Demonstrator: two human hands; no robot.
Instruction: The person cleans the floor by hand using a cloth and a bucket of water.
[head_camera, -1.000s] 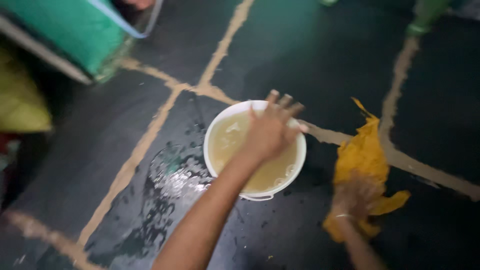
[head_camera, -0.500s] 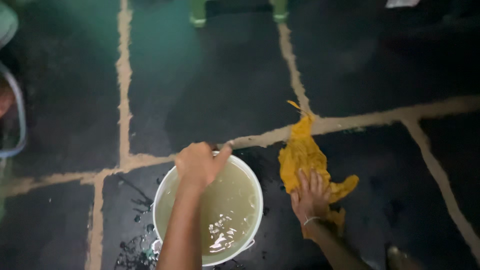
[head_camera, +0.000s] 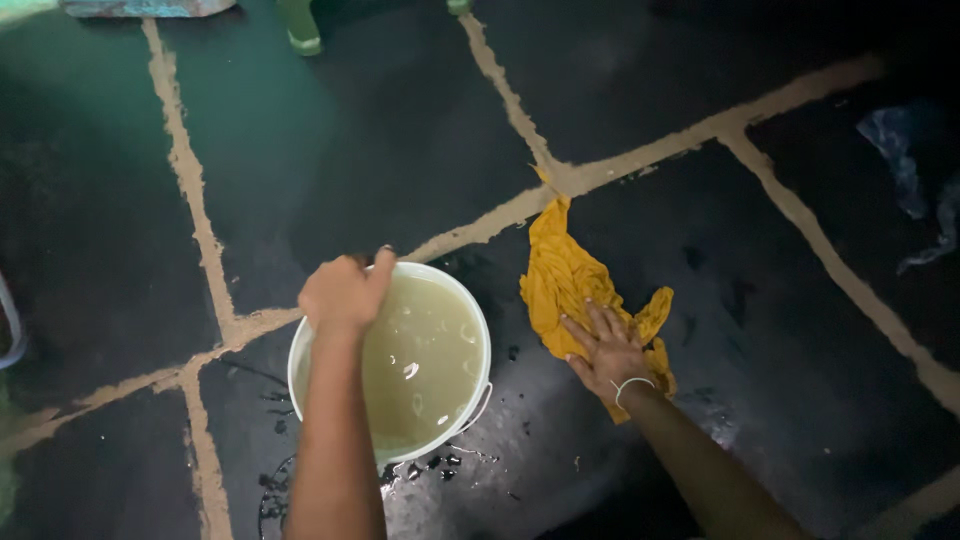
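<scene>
- Left hand (head_camera: 345, 293) curled over white bucket (head_camera: 478, 330) rim; murky water inside.
- Right hand (head_camera: 607, 347) spread flat on yellow rag (head_camera: 562, 275).
- I judge wiping barely begun: dark floor (head_camera: 380, 150) wet only near bucket.

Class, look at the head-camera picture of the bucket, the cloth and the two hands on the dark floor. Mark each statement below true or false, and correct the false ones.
1. The left hand grips the rim of the white bucket. True.
2. The bucket is empty. False: it holds cloudy, yellowish water.
3. The right hand lies flat on the yellow cloth. True.
4. The cloth hangs over the bucket's rim. False: it lies on the dark floor beside the bucket, apart from it.
5. The floor near the bucket is wet. True.
6. The right wrist is bare. False: it wears a thin pale band.
</scene>
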